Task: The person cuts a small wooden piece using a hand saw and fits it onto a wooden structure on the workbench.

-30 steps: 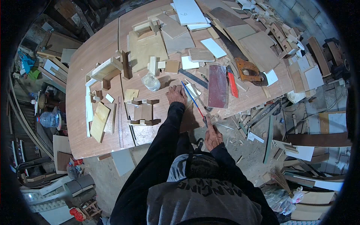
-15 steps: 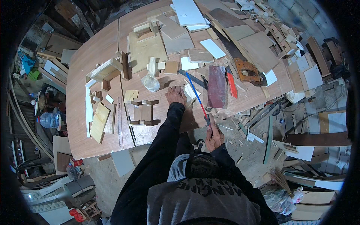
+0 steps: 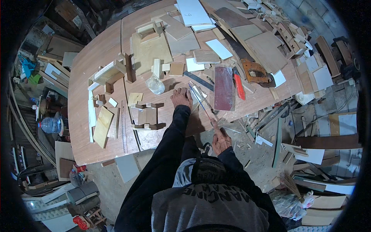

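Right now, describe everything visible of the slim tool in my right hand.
The slim tool is straight, bluish along its far part, reddish near the right hand, which grips its near end. It slants away leftward over the table, its tip near the left hand. Its material and contact with the pale strip are too blurred to tell.

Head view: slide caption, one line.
Right hand grips a slim blue-and-red tool near the left hand, at a table strewn with wood pieces.
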The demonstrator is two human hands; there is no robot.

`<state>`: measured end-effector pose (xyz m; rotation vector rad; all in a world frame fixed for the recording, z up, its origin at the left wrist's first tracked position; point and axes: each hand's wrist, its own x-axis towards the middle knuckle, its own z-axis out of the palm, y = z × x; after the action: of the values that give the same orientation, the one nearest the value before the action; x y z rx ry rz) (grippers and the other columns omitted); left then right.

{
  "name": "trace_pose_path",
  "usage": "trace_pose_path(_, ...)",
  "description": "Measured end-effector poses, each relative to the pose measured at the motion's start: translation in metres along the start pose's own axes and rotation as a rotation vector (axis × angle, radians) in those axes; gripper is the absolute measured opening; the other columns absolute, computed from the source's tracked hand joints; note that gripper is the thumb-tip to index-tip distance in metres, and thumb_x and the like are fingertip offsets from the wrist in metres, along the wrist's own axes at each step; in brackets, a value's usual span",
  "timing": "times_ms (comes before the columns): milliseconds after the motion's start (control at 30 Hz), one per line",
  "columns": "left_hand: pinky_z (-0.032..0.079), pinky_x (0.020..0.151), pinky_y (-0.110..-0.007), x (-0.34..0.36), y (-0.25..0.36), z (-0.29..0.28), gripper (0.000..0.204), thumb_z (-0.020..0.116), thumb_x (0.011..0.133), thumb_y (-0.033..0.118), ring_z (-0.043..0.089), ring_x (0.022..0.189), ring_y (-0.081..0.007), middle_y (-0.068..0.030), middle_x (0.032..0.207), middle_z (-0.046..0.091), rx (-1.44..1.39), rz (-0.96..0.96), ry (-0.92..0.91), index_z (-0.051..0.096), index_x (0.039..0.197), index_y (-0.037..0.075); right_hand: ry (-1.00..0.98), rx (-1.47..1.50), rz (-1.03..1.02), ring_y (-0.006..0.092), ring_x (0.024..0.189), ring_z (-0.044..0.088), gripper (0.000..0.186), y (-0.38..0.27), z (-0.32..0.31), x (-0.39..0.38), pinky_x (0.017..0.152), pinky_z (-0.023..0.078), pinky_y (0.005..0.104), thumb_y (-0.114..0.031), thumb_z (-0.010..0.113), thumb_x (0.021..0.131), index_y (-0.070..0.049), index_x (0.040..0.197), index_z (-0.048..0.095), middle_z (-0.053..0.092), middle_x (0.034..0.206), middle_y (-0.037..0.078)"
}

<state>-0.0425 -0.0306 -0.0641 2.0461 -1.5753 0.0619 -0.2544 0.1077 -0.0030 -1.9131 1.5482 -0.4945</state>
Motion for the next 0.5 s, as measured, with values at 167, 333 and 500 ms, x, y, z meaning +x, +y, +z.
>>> trace_pose_path(167, 0.037, 0.076, -0.046, 0.0003, -0.0017, 0.0028, 0.02, 0.049, 0.082, 0.027, 0.049, 0.094, -0.0288, -0.0088, 0.093, 0.057, 0.001, -0.009, -0.003, 0.061, 0.088, 0.011, -0.002, -0.013, -0.014, 0.0295, 0.069, 0.057, 0.077, 0.0041, 0.0046, -0.0039, 0.064, 0.048, 0.037, -0.006, 0.054, 0.074, -0.027, 0.142, 0.025, 0.057, 0.087, 0.014)
trace_pose_path(333, 0.037, 0.077, -0.046, -0.0002, -0.0034, 0.005, 0.02, 0.05, 0.082, 0.027, 0.049, 0.093, -0.029, -0.0091, 0.091, 0.057, -0.017, -0.005, 0.0, 0.061, 0.088, 0.01, -0.031, -0.191, -0.065, 0.0326, 0.073, 0.059, 0.079, -0.0012, 0.0031, -0.0055, 0.067, 0.049, 0.0394, -0.005, 0.053, 0.075, -0.026, 0.143, 0.019, 0.06, 0.089, 0.018)
trace_pose_path(500, 0.037, 0.076, -0.046, -0.0008, -0.0038, 0.0054, 0.018, 0.051, 0.082, 0.025, 0.049, 0.093, -0.0285, -0.0087, 0.09, 0.057, -0.047, 0.004, 0.006, 0.061, 0.086, 0.011, 0.057, -0.194, -0.15, 0.0358, 0.075, 0.058, 0.089, 0.001, 0.0081, 0.0029, 0.07, 0.049, 0.0397, -0.005, 0.057, 0.073, -0.027, 0.145, 0.009, 0.06, 0.089, 0.021)
